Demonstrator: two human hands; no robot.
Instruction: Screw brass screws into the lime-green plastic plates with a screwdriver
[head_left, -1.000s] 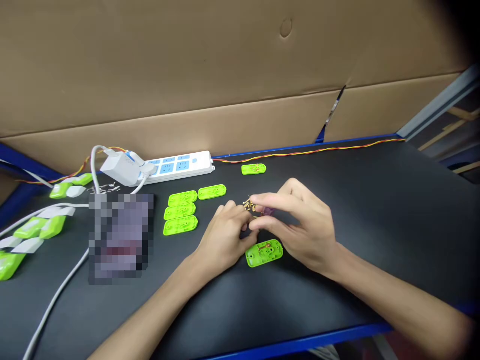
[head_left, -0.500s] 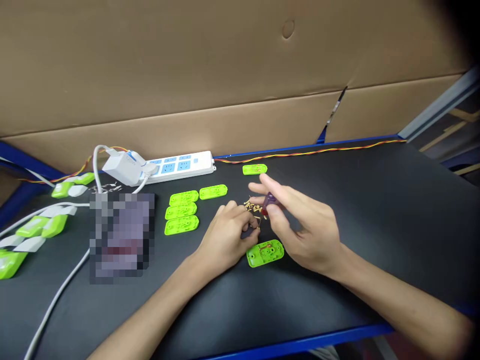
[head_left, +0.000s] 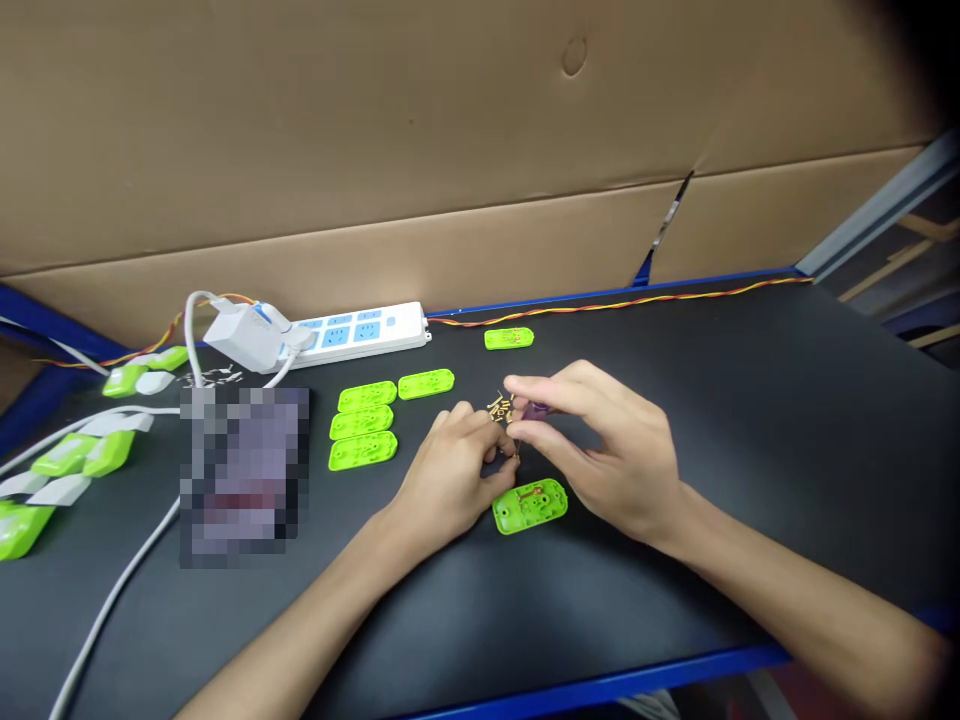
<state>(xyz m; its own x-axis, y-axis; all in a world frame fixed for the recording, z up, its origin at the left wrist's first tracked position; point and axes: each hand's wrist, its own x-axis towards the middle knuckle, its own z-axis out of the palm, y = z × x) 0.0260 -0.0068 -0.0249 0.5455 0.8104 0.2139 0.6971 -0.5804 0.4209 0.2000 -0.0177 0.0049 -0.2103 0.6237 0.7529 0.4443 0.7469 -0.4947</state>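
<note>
On the dark table, my left hand (head_left: pixel 457 465) has its thumb and index finger pinched on a small brass piece (head_left: pixel 517 456). My right hand (head_left: pixel 611 450) is just right of it, thumb and fingers around a small purple tool (head_left: pixel 535 410), which is partly hidden. A little pile of brass pieces (head_left: pixel 498 407) lies behind the fingertips. Nearest to me is a green shell (head_left: pixel 531 506), open side up, with a copper-coloured part inside. Several green shells (head_left: pixel 363 451) sit left of my left hand, and another green shell (head_left: pixel 509 339) lies farther back.
A white power strip (head_left: pixel 360 335) with a plugged-in adapter (head_left: pixel 247 335) stands at the back left. White cables (head_left: pixel 124 580) cross the left side near a pixelated object (head_left: pixel 251 470) and several green-and-white parts (head_left: pixel 109 452). A cardboard wall (head_left: pixel 420 130) rises behind.
My right hand's fingers have closed in and the purple tool has tipped from upright to a flatter angle. My left hand stays in place.
</note>
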